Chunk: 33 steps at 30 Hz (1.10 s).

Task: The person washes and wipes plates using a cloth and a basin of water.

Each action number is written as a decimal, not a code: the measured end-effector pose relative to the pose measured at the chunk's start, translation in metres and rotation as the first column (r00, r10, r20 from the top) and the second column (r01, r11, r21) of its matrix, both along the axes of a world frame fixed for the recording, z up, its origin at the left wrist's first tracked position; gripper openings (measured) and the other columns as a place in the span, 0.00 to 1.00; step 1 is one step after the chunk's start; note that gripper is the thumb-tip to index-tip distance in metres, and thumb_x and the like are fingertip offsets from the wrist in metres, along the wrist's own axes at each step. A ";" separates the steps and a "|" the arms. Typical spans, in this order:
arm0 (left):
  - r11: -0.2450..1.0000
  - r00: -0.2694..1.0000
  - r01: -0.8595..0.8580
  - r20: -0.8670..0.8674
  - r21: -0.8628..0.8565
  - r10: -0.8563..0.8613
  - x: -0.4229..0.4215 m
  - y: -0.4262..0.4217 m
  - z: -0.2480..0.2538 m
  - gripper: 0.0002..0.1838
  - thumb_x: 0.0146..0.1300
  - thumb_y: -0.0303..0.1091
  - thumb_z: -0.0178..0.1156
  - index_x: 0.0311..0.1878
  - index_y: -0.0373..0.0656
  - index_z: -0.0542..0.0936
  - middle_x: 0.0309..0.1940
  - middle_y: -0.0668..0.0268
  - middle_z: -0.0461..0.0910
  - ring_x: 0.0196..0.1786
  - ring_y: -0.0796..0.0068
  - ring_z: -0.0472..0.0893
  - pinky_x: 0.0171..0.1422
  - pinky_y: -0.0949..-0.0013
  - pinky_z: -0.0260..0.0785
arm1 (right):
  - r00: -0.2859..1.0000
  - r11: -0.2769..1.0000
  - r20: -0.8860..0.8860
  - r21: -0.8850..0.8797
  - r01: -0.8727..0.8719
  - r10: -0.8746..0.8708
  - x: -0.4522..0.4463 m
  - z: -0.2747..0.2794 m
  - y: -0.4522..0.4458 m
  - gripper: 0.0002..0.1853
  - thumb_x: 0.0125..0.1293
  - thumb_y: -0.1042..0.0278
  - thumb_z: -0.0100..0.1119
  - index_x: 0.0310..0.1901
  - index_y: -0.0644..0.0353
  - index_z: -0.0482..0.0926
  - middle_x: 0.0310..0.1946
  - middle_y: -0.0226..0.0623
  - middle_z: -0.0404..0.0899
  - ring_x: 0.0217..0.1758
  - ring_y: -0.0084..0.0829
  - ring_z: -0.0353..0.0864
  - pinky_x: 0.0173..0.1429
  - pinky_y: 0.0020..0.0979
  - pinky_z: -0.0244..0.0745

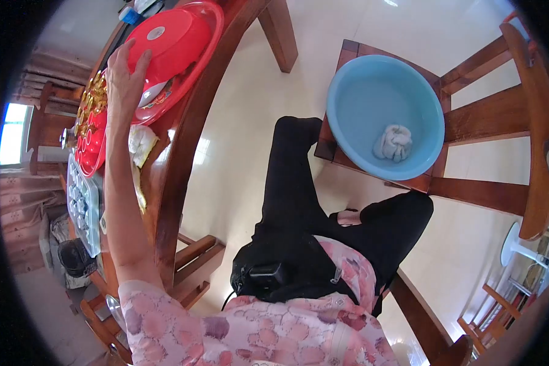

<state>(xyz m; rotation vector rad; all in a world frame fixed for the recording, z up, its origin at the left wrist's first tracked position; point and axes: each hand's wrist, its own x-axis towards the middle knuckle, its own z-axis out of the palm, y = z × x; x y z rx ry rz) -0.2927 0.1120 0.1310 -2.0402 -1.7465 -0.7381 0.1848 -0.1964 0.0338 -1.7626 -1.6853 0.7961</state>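
Hand [128,76] on glossy red bowl [175,41], crumpled cloth [395,144]

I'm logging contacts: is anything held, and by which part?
The left grip touches the side of the upturned red basin; whether holding or resting can't be told. The right grip's unseen.

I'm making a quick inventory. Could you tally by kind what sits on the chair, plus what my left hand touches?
Blue basin, on the chair: 1
White cloth, in the basin: 1
Red bowl, upturned, at your left hand: 1
Total: 3
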 end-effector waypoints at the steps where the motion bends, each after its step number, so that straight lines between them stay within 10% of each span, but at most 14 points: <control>1: 1.000 1.000 0.000 0.000 -0.004 0.000 -0.003 0.000 -0.003 0.27 0.62 0.49 0.58 0.60 0.44 0.72 0.59 0.49 0.69 0.62 0.54 0.68 0.66 0.58 0.60 | 1.000 1.000 -0.003 -0.008 0.000 0.000 0.001 -0.001 0.001 0.13 0.65 0.73 0.49 0.49 0.65 0.75 0.42 0.42 0.77 0.43 0.34 0.79 0.48 0.33 0.76; 11: 0.983 0.876 0.183 -0.451 -0.017 -0.171 0.038 -0.031 -0.008 0.41 0.45 0.36 0.71 0.65 0.53 0.65 0.65 0.66 0.62 0.68 0.59 0.61 0.68 0.42 0.50 | 1.000 0.998 -0.013 -0.056 -0.013 0.012 -0.004 -0.011 -0.005 0.13 0.65 0.73 0.48 0.49 0.65 0.74 0.40 0.43 0.77 0.41 0.34 0.79 0.46 0.34 0.76; 26: 0.957 0.879 0.288 -0.387 -0.032 -0.277 0.020 -0.022 -0.010 0.35 0.50 0.32 0.69 0.63 0.46 0.67 0.60 0.58 0.71 0.64 0.57 0.68 0.67 0.51 0.58 | 0.998 0.998 0.011 -0.032 -0.054 0.055 -0.007 -0.014 0.019 0.13 0.64 0.74 0.48 0.48 0.67 0.74 0.38 0.45 0.76 0.38 0.35 0.80 0.42 0.34 0.76; 33: 0.937 0.943 0.230 -0.300 0.265 -0.146 0.050 -0.039 0.023 0.33 0.54 0.40 0.68 0.63 0.44 0.68 0.55 0.53 0.74 0.57 0.55 0.76 0.59 0.56 0.71 | 0.996 0.997 0.026 -0.014 -0.080 0.080 -0.008 -0.014 0.030 0.13 0.63 0.74 0.48 0.48 0.68 0.74 0.37 0.45 0.76 0.36 0.36 0.80 0.40 0.35 0.76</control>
